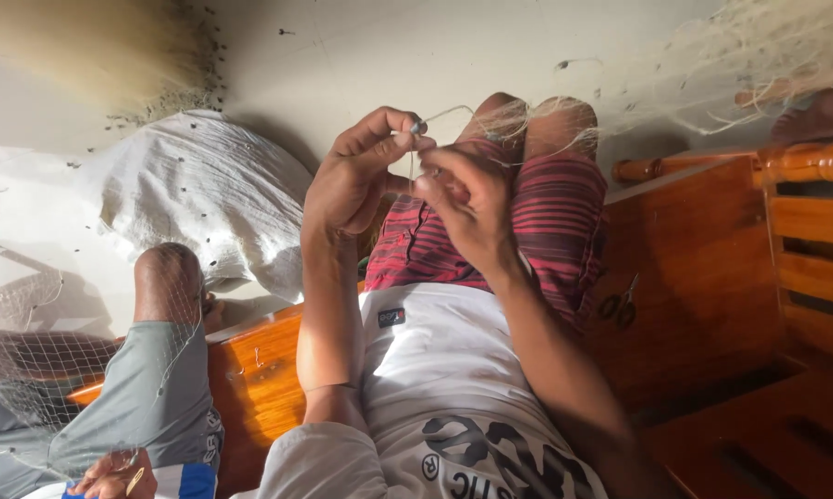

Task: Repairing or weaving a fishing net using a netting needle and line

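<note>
at the far left a co-worker's hand [111, 476] is cut off by the frame's bottom edge, pinching a small yellowish tool under net [28, 370] draped over a grey-clad leg. beside it lies a white sack [195, 194]. mid-frame, the left hand [356, 176] has its fingers [393, 125] pinched shut on a small grey weight [418, 126] and pale line. the right hand [467, 208] curls closed, touching the line [411, 162]; its grip is hard to make out. fine netting [712, 65] blurs over the knees. scissors [620, 305] lie on the wooden bench [703, 268].
</note>
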